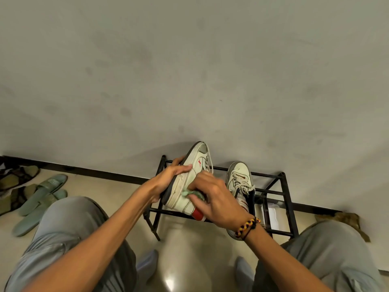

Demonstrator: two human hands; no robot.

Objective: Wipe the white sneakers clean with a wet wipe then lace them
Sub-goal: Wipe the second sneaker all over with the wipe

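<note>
My left hand [168, 180] grips a white sneaker [189, 180] by its dark sole, holding it on its side above a black shoe rack, toe pointing away. The sneaker has a red logo and a red heel patch. My right hand [219, 197] pinches a crumpled greenish wet wipe [189, 193] and presses it against the sneaker's side. A second white sneaker [240, 178], laced, stands on the rack just right of my right hand, its heel partly hidden by my wrist.
The black metal shoe rack [280, 194] stands against a grey wall. Green slippers [42, 197] and patterned sandals [16, 175] lie on the floor at left. My knees in grey trousers frame the bottom. A brown cloth [345, 220] lies at right.
</note>
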